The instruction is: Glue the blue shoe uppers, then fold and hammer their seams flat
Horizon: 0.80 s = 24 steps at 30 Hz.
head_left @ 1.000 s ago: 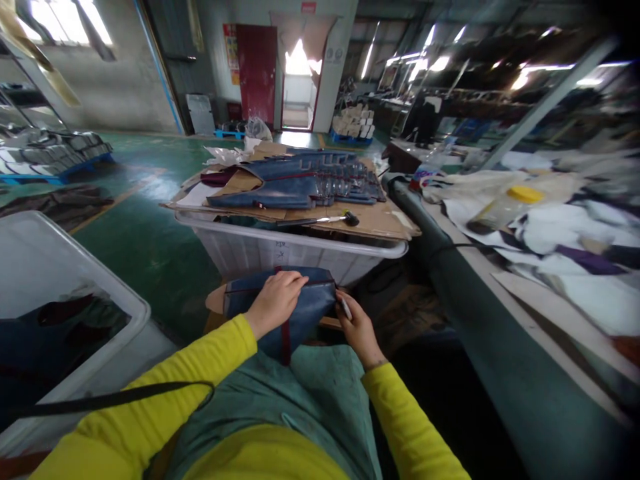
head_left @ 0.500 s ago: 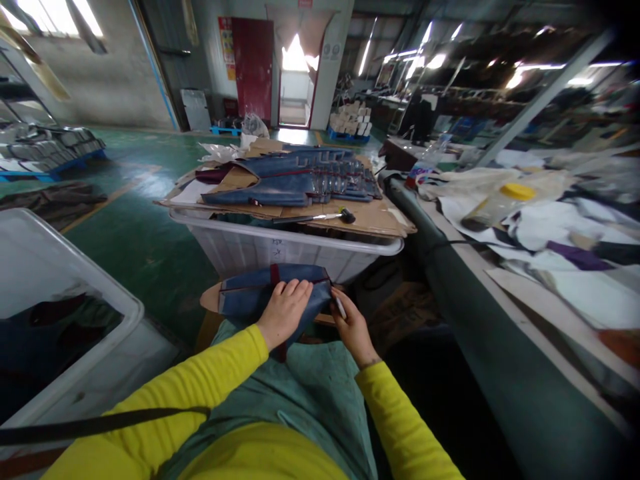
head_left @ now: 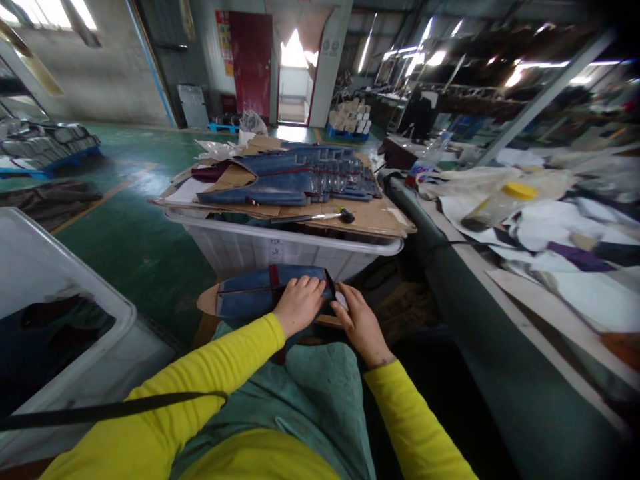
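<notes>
A blue leather piece (head_left: 245,303) with dark red trim lies over a board with a pale rounded end (head_left: 207,301), across my lap. My left hand (head_left: 299,307) rests on top of the leather near its right end, fingers laid over it and thumb hidden. At that right end, my right hand (head_left: 361,327) is closed around a small pale object (head_left: 342,300), perhaps a tool handle; its working end is hidden. The fingers of both hands are close together at the dark red edge.
Ahead, a white bin (head_left: 295,248) carries cardboard (head_left: 385,221) with stacked blue leather pieces (head_left: 280,190) and a black-handled brush (head_left: 310,218). Another white bin (head_left: 120,320) stands left. Along my right runs a bench edge (head_left: 450,267), with a yellow-lidded jar (head_left: 503,207) and scraps.
My left hand has slid right along the leather, toward its end. My right hand has shifted slightly right, its fingers further over the pale object. The dark red edge now stands up more.
</notes>
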### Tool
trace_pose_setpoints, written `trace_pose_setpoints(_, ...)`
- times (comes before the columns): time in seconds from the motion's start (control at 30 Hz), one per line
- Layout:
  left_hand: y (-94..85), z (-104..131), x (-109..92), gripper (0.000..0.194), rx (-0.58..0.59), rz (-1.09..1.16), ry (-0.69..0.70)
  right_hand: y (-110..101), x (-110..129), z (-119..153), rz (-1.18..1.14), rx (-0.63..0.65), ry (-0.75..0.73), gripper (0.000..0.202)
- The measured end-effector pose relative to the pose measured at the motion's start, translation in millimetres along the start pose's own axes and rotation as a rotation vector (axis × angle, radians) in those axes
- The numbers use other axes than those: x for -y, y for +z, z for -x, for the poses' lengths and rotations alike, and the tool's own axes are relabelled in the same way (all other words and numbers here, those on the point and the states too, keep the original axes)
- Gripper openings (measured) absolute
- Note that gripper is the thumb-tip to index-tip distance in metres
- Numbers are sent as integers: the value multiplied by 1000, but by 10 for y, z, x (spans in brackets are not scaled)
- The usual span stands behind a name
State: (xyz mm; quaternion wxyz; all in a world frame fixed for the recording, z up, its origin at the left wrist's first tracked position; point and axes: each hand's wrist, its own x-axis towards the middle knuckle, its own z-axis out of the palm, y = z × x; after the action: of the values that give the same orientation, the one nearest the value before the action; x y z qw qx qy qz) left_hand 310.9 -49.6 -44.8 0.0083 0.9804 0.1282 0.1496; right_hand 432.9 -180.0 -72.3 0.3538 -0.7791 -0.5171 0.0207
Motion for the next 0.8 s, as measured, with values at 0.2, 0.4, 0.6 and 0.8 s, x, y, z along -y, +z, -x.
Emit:
trace_pose_setpoints(0.2, -27, 35, 47, 34, 5, 39, -12, -12, 140, -202, 188, -101, -89, 44)
trace_pose_setpoints(0.4, -15, 126, 104, 33, 3, 101, -27, 62, 214, -300, 155, -78, -142, 37)
trace_pose_setpoints(0.6, -21, 187, 136, 33, -4, 150, -41, 179, 243, -253, 247, -39, -133, 38)
trace_pose_setpoints(0.8, -51, 268, 200, 35, -6, 159, -48, 236, 407, -179, 324, 37, -143, 40)
